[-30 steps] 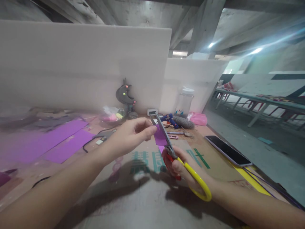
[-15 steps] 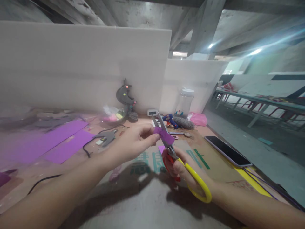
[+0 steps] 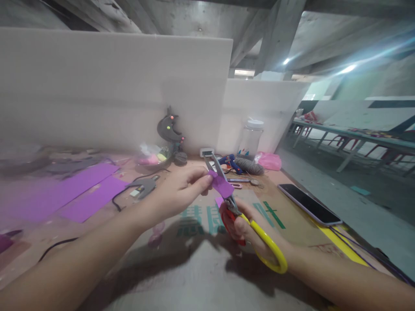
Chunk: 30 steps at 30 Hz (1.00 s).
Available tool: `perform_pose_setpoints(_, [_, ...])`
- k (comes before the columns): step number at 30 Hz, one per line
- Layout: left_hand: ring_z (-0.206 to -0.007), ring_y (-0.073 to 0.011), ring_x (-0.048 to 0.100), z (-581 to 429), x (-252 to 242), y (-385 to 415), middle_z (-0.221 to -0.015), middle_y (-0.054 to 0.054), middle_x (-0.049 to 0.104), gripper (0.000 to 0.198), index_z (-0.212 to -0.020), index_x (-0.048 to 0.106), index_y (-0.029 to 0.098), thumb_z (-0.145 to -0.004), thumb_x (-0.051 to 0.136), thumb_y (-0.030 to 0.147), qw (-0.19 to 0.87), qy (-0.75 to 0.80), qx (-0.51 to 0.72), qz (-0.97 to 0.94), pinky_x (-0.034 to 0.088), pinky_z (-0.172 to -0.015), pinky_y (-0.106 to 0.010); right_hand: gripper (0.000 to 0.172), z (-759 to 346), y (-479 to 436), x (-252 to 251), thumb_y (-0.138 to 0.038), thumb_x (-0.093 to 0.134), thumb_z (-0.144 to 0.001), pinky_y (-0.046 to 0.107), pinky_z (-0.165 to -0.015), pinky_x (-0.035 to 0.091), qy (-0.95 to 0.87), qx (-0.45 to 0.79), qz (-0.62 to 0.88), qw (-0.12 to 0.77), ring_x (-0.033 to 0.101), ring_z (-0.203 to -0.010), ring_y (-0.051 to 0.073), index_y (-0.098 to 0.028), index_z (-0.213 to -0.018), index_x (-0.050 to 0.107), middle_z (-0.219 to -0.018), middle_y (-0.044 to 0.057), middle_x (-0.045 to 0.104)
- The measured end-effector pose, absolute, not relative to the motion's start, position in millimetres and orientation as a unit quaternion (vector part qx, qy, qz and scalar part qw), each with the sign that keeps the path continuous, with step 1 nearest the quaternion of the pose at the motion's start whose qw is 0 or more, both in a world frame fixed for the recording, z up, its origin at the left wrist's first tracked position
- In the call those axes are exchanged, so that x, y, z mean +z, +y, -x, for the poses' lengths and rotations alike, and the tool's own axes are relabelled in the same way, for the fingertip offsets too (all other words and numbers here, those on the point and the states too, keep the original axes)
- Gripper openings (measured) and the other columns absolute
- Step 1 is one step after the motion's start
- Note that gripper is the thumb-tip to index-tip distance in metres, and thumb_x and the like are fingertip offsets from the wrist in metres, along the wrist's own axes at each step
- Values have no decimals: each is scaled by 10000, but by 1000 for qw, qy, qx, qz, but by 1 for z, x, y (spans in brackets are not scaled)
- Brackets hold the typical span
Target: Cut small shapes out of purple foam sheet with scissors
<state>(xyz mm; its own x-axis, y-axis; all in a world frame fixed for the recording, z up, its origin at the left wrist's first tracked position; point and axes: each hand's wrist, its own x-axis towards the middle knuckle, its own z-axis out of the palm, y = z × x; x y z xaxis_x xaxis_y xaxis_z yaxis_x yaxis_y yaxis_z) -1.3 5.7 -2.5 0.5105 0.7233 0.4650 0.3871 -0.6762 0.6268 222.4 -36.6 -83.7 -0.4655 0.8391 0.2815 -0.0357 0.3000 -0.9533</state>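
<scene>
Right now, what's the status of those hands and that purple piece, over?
Left hand pinching purple piece. Right hand gripping scissors, blades open at the piece. Phone off to the right, not in the way.

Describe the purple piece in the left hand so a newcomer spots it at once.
Below the tall white board, find the left hand mid-view. It pinches the purple piece at the blades of the scissors. Unlike the larger purple sheets lying to the left, this one is small and held.
</scene>
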Motion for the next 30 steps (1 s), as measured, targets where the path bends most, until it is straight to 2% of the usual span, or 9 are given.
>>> perform_pose_setpoints(4, [-735,-150,584,1,0,3,-768,3,605,323,-765,601,184,-1000,436,329,168,340,357,-854,424,-664,-272,532,-222,-37,-82,-684,609,-885,246,-502,303,-685,516,298,420,350,-573,112,-197,-1090,551,-706,-43,407])
perform_pose_setpoints(10, [-750,-155,588,2,-2,4,-794,6,624,304,-842,639,196,-1011,430,338,145,336,342,-865,418,-661,-271,527,-225,-35,-83,-692,581,-895,236,-501,321,-702,496,307,410,359,-595,110,-209,-1104,548,-806,-6,461])
perform_pose_setpoints(15, [-732,-149,591,3,-1,4,-777,10,619,297,-801,623,189,-1000,446,321,160,345,351,-856,416,-650,-268,548,-226,-35,-87,-705,560,-900,225,-483,297,-694,519,291,404,330,-564,99,-210,-1132,533,-739,-45,403])
perform_pose_setpoints(30, [-735,-141,576,3,-3,3,-790,11,614,291,-857,647,187,-1017,436,308,121,325,351,-870,403,-664,-268,550,-222,-37,-81,-714,588,-877,225,-474,271,-682,525,318,398,315,-542,91,-206,-1079,530,-717,-49,397])
